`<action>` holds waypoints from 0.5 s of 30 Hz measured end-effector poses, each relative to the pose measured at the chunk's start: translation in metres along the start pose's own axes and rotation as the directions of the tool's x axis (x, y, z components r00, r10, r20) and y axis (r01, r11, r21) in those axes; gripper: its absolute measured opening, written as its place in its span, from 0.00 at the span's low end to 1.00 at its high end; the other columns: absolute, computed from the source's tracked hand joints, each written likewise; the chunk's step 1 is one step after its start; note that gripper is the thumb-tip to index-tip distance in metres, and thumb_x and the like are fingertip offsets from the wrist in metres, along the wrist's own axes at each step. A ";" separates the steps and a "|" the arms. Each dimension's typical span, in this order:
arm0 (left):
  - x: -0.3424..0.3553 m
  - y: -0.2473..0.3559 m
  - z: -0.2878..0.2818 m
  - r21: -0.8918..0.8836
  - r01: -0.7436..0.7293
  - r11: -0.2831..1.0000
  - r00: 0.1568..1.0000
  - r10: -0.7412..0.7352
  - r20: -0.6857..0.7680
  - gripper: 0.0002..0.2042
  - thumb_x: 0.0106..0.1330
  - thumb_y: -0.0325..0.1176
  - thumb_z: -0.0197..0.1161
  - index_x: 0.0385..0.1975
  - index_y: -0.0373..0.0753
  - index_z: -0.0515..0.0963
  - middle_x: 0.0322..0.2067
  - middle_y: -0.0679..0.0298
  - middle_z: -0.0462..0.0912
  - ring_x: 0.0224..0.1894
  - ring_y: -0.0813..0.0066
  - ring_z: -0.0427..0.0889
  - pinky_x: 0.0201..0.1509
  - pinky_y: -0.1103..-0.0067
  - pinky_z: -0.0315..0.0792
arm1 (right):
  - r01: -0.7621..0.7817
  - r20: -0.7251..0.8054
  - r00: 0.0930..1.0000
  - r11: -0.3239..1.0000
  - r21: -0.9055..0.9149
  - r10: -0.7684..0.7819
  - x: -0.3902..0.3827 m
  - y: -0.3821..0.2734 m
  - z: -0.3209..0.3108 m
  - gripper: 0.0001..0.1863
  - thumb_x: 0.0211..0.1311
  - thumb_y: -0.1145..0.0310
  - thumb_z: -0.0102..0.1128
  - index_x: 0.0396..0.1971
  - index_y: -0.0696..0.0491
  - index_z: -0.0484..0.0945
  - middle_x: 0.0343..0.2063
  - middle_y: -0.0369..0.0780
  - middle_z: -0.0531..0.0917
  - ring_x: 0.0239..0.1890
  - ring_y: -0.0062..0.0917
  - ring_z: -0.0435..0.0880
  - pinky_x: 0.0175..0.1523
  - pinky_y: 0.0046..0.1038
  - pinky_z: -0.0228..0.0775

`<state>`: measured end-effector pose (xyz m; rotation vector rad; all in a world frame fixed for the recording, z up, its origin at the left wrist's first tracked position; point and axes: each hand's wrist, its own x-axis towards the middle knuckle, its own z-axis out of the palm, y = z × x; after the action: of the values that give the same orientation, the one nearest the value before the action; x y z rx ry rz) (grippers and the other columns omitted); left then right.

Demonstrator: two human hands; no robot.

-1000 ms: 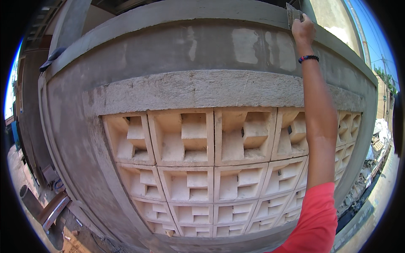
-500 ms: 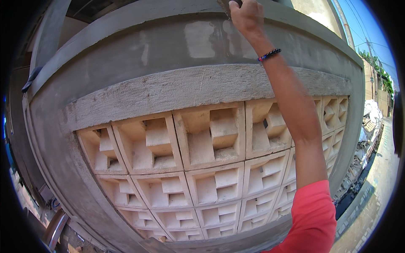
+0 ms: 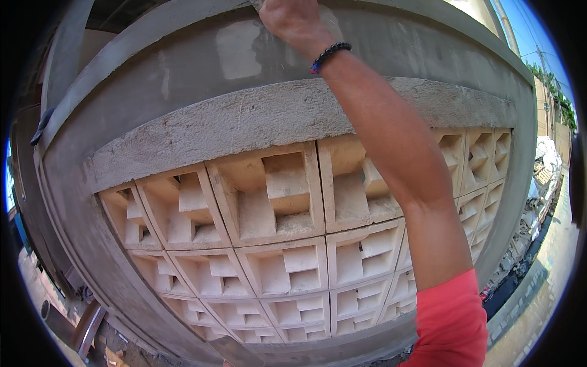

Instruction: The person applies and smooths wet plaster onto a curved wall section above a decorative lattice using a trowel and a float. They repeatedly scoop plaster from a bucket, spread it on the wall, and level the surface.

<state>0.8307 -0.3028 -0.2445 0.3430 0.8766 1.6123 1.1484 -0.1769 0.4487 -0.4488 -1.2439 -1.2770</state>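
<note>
I see the right hand [image 3: 290,21] at the top edge of my view, fingers curled tightly around a tool [image 3: 255,3]; only a grey sliver of it shows, up by the ledge [image 3: 143,43] of the grey wall [image 3: 137,113]. Whether the tool touches the wall, I cannot tell. A paler patch [image 3: 238,52] sits just below and left of the hand. Lower down I have a rough band [image 3: 208,128] above cream blocks [image 3: 293,235]. The left hand is outside my view, its state unknown.
</note>
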 end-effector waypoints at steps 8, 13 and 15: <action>-0.050 0.003 0.022 -0.322 0.153 0.934 0.987 -0.131 0.091 0.14 0.66 0.37 0.43 0.44 0.40 0.72 0.37 0.61 0.78 0.38 0.64 0.79 0.43 0.68 0.74 | -0.679 0.630 0.731 0.180 0.712 0.262 -0.120 -0.137 -0.082 0.20 0.61 0.73 0.45 0.53 0.64 0.66 0.44 0.48 0.77 0.45 0.27 0.77 0.48 0.27 0.71; -0.071 -0.010 -0.052 -0.398 -0.036 0.917 0.991 -0.017 -0.131 0.12 0.66 0.35 0.46 0.44 0.40 0.74 0.36 0.63 0.79 0.35 0.72 0.80 0.40 0.74 0.75 | -0.888 0.960 0.269 -0.405 0.216 -0.079 -0.302 -0.269 -0.161 0.24 0.62 0.71 0.50 0.56 0.64 0.61 0.52 0.46 0.71 0.47 0.25 0.77 0.51 0.24 0.70; -0.079 -0.014 -0.096 -0.400 -0.107 0.910 0.973 0.013 -0.231 0.13 0.66 0.38 0.46 0.43 0.39 0.73 0.34 0.63 0.79 0.35 0.72 0.80 0.39 0.74 0.75 | -0.904 0.980 -0.013 -0.416 -0.097 -0.199 -0.379 -0.320 -0.184 0.23 0.62 0.72 0.49 0.56 0.64 0.62 0.49 0.45 0.73 0.46 0.24 0.77 0.50 0.24 0.71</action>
<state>0.7976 -0.4102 -0.2992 -0.1130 0.6715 1.8688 1.0199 -0.2554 -0.0587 -0.5715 -1.7163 1.4993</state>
